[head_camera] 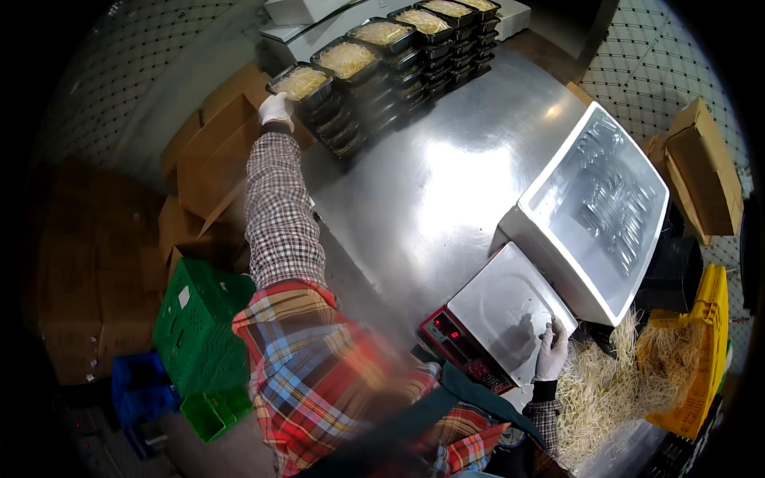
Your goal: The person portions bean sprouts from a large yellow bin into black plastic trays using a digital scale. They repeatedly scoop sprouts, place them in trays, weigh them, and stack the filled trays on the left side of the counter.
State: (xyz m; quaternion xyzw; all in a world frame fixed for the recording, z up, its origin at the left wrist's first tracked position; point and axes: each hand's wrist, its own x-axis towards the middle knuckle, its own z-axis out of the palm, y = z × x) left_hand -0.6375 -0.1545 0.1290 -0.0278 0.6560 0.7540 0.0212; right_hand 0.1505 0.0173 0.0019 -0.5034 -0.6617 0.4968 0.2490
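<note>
My left hand [276, 112], in a white glove, reaches far forward and grips the near corner of a black plastic tray of bean sprouts [300, 82]. That tray tops the nearest stack; some of my fingers are hidden at its rim. My right hand [552, 352], also gloved, is over the right edge of the metal pan [502, 308] of a red digital scale [457, 340], its fingertips bent together. Whether something small is between them is unclear. A loose heap of bean sprouts [597, 394] lies right beside this hand.
More stacks of filled black trays [382, 33] line the far left of the steel table [370, 209]. A white foam box [556, 263] holding clear plastic pieces stands behind the scale. A yellow crate [714, 334] lies tipped at right. Cardboard boxes [209, 161] and a green crate [197, 322] stand left.
</note>
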